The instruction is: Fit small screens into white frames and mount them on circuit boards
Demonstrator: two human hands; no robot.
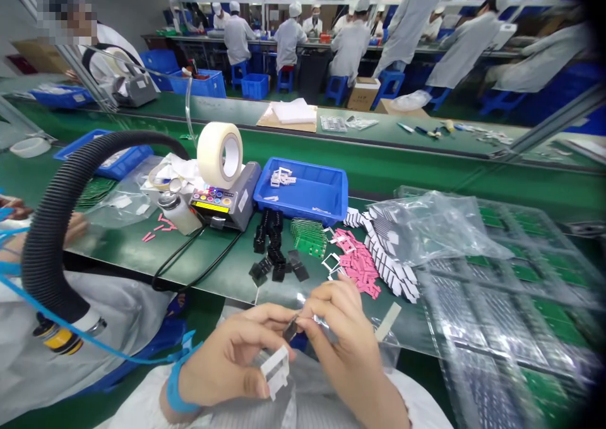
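Quick count, bench and hands: singles clear, heaps not countable.
Left hand [231,359] x1, right hand [343,331] x1; white frame [278,372] held x1, dark piece [290,330] held x1, blue wristband [175,388] on wearer x1. Near bench: tape roll [208,154] x1, tape dispenser [243,199] x1, bottle [180,216] x1, black hose [52,214] x1, blue tray [329,192] beside dispenser x1, stack of green boards [307,236] x1, clear plastic bag [440,227] on the right x1. Pink pieces [360,266], white strips [391,262], black pieces [275,247]: many each, overlapping, no exact number. Far-side workers [290,35]: at least 8, some partly hidden.
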